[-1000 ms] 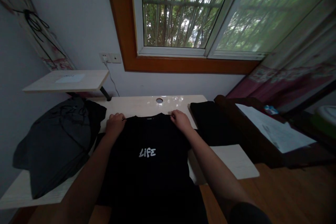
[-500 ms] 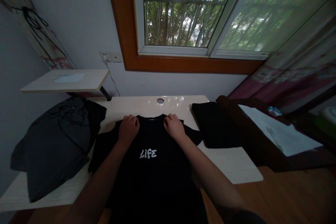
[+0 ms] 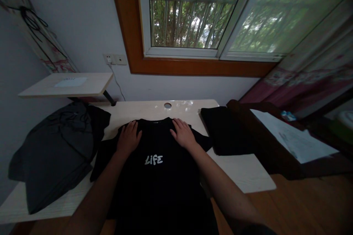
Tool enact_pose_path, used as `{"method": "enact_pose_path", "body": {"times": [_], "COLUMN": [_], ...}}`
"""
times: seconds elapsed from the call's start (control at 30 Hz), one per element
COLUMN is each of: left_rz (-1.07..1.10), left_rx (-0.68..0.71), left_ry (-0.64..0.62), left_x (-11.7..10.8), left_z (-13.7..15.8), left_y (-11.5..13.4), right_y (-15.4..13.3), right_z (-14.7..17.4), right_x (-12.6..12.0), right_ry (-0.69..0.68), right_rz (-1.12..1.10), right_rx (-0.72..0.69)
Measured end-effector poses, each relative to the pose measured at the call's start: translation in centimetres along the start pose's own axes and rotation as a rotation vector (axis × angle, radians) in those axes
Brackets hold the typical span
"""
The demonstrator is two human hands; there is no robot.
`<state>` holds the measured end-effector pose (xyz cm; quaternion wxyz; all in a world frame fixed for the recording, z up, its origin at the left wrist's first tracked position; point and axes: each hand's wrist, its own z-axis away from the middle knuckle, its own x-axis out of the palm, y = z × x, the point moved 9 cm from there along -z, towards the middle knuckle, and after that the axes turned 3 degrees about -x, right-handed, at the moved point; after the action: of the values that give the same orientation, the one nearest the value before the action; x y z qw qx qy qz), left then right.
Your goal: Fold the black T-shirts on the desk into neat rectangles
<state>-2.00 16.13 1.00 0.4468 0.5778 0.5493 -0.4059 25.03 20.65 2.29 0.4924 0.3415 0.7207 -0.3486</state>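
Head view: black T-shirt (image 3: 162, 176) printed "LIFE" lies flat at centre of the bench (image 3: 242, 170). Left hand (image 3: 128, 138) and right hand (image 3: 183, 134) rest on its chest near the collar, fingers spread flat, gripping nothing. Grey garment (image 3: 52, 150) at left, folded black garment (image 3: 224, 130) at right.

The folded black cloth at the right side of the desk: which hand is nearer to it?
Right. The right hand lies flat on the black T-shirt, just left of the folded black cloth. The left hand rests further left across the shirt.
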Motion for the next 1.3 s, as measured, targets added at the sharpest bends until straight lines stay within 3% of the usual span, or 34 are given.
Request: {"method": "enact_pose_path", "body": {"times": [0.17,0.3,0.47,0.63,0.77,1.0,1.13,1.3], "left_rz": [0.009,0.027,0.081,0.167,0.120,0.086,0.076,0.044], "left_rx": [-0.012,-0.018,0.097,0.249,0.151,0.043,0.018,0.002], "left_ry": [-0.057,-0.030,0.064,0.024,0.024,-0.019,-0.076,-0.100], "left_x": [0.2,-0.6,-2.4,-2.6,-2.1,-0.9,-0.4,-0.3], "left_z": [-0.3,-0.4,-0.4,-0.1,-0.4,-2.0,-3.0,-3.5], "left_y": [0.0,0.0,1.5,4.3,4.3,1.9,0.0,-2.3], "right_y": [1.5,1.2,-2.0,-5.4,-5.7,-5.7,-3.3,5.2], "right_z": [0.3,0.4,0.1,-0.8,-1.7,-3.3,-3.7,-1.4], "right_x": [0.3,-0.6,-2.5,-1.8,-0.2,0.9,-0.5,-3.2], "right_ry": [-0.061,-0.030,0.043,0.023,0.004,-0.028,-0.004,0.038], "right_rz": [0.004,0.010,-0.002,-0.073,-0.074,-0.098,-0.105,-0.031], "right_rx": [0.015,0.008,-0.097,-0.199,-0.165,-0.168,-0.105,0.207]}}
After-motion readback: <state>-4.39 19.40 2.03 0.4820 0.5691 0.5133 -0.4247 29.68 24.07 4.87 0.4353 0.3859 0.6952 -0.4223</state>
